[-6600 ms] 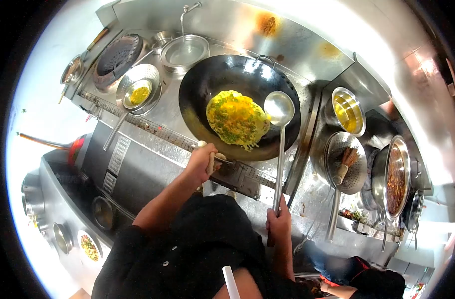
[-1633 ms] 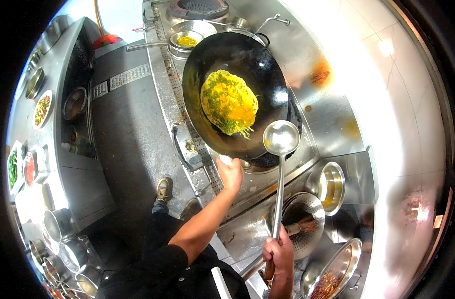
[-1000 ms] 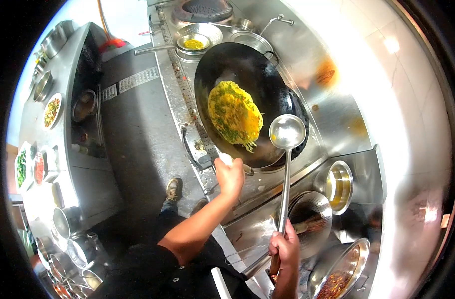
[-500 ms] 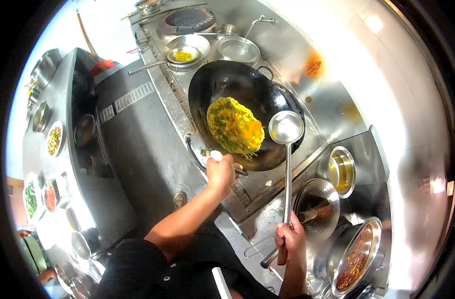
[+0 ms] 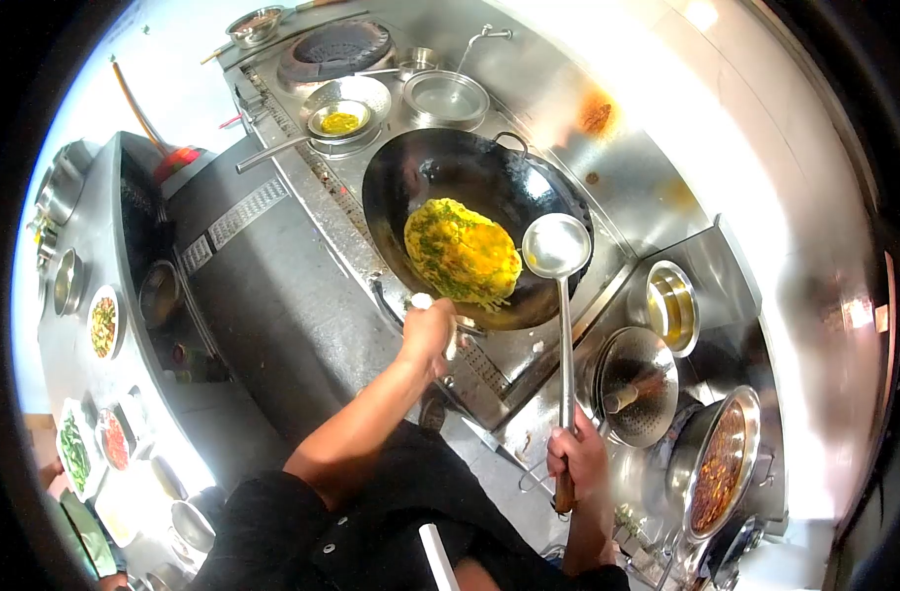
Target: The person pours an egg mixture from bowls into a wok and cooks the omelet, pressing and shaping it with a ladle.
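Observation:
My left hand [image 5: 427, 340] is closed round the near handle of a black wok [image 5: 400, 158], with a bit of white cloth [image 5: 422, 300] showing at the grip. Inside the wok lies a flat yellow omelette [image 5: 460, 254] flecked with green. My right hand [image 5: 580, 459] grips the wooden-ended handle of a long metal ladle [image 5: 556, 246]. The ladle's bowl is over the wok's right side, beside the omelette and apart from it.
Right of the wok stand a bowl of yellow oil [image 5: 673, 307], a perforated strainer [image 5: 652, 419] with a brush in it, and a pot of red chilli oil [image 5: 721, 483]. Behind are a strainer holding a yellow-filled bowl [image 5: 339, 122] and a water basin [image 5: 447, 98]. Dishes of chopped food [image 5: 103, 323] line the left counter.
The view has shifted and turned slightly, so the surroundings sit differently. Both hands keep their holds; the omelette and ladle stay in nearly the same places in the wok.

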Demonstrator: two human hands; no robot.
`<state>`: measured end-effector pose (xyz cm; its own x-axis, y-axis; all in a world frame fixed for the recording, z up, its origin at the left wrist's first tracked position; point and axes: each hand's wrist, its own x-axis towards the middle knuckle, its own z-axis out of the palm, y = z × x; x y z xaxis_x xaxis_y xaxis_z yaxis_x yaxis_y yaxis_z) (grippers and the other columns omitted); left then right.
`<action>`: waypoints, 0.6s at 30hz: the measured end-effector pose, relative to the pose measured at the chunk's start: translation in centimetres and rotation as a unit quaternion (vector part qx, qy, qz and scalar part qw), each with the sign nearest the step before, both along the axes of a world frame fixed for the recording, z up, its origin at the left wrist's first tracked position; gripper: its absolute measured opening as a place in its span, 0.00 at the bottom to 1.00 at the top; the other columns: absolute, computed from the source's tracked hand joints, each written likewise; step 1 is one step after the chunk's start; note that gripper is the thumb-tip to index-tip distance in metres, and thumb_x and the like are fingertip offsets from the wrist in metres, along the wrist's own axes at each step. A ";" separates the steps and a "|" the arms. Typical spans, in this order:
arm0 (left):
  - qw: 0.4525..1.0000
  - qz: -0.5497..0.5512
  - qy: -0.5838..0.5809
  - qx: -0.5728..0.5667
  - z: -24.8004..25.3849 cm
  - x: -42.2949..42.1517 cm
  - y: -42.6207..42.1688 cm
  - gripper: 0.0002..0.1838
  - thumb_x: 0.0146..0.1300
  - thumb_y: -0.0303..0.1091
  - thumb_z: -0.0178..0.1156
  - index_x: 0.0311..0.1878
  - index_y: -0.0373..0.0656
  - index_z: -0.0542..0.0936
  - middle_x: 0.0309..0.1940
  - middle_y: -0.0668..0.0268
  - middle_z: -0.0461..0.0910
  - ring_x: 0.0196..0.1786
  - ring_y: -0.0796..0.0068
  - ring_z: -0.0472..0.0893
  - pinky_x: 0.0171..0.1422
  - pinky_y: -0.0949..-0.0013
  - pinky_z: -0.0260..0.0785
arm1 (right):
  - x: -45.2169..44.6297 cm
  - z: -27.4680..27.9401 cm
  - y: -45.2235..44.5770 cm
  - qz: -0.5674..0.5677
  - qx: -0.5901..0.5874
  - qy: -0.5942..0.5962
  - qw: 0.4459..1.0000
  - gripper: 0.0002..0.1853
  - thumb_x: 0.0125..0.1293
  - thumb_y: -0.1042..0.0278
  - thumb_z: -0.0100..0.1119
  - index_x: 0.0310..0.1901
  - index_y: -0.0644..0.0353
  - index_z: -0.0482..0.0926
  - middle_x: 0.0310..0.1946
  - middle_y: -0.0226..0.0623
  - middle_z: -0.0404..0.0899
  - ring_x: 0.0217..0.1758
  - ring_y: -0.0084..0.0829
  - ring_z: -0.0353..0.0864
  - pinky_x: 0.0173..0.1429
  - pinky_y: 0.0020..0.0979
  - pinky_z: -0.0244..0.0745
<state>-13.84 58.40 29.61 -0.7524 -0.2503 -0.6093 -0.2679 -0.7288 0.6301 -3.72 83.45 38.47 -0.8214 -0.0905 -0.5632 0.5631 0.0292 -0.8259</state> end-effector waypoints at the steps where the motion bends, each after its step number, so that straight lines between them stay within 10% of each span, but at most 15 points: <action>1: 1.000 -0.001 0.002 0.012 0.1 0.0 -0.3 0.07 0.61 0.28 0.51 0.35 0.33 0.75 0.26 0.58 0.77 0.19 0.68 0.73 0.18 0.66 0.68 | 0.2 0.0 -0.3 -0.006 -0.003 0.004 1.000 0.32 0.65 0.74 0.52 0.72 0.58 0.59 0.19 0.23 0.63 0.15 0.18 0.63 0.19 0.24 0.60; 18: 0.994 -0.089 -0.013 0.058 -0.3 0.4 -2.7 0.06 0.64 0.31 0.50 0.33 0.40 0.72 0.25 0.59 0.76 0.20 0.68 0.75 0.19 0.68 0.71 | 0.7 -0.9 -1.6 -0.018 -0.004 0.007 1.000 0.29 0.66 0.73 0.53 0.68 0.60 0.62 0.18 0.23 0.62 0.15 0.19 0.63 0.19 0.24 0.60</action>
